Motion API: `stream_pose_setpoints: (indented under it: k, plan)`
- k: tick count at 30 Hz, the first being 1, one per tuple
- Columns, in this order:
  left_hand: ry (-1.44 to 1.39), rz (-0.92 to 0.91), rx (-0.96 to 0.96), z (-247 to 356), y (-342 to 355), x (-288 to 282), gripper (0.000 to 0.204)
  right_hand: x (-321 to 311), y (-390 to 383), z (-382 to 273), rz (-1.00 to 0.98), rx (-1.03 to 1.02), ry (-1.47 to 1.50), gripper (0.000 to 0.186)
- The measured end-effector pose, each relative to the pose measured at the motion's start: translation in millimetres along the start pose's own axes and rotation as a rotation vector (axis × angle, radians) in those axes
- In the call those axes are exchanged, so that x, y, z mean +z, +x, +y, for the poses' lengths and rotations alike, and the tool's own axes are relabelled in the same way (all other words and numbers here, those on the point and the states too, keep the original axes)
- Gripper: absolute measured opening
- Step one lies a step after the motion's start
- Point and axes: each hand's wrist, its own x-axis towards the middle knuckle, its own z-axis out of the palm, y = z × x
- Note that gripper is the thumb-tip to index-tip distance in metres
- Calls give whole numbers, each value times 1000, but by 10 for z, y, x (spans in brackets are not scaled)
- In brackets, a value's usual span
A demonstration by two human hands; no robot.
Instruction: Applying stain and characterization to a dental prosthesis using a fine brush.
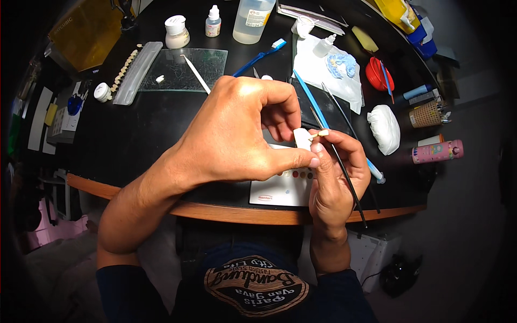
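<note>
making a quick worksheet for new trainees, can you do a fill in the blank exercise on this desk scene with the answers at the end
1. The slim black brush is held in the person's ____ hand.
2. The toothbrush on the dark table has a ____ handle.
3. The round bowl beside the white tissue is ____ in colour.
4. The jar stands to the ____ of the upright dropper bottle.

Missing words: right; blue; red; left.
</note>
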Motion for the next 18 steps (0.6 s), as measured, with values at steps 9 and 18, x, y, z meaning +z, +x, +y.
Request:
stream_pose_setpoints:
  k: [9, 18]
  plan:
    - [20, 105, 142, -10, -25, 50, 38, 25, 1, -27, -6, 62, 8, 23]
    - [-55, 80, 120, 13, -14, 86, 40, 7, 14, -13, 17, 14, 24, 24]
